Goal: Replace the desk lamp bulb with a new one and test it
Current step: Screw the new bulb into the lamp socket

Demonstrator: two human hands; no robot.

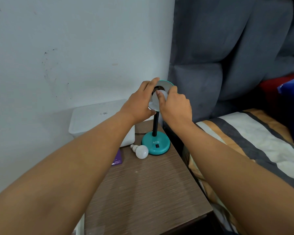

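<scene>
A teal desk lamp stands at the back of a wooden bedside table, its round base [156, 143] carrying a black switch and a black flexible neck [155, 123]. The lamp shade [161, 85] faces me. My left hand [139, 102] grips the shade's left rim. My right hand [174, 103] has its fingers closed on a white bulb [164, 95] inside the shade. A second white bulb [140, 150] lies loose on the table against the base's left side.
A white box [98, 117] sits behind the lamp against the wall. A purple card [117, 158] lies left of the loose bulb. The table edge [190, 168] borders a bed with striped bedding [255, 141] and a grey padded headboard [227, 56].
</scene>
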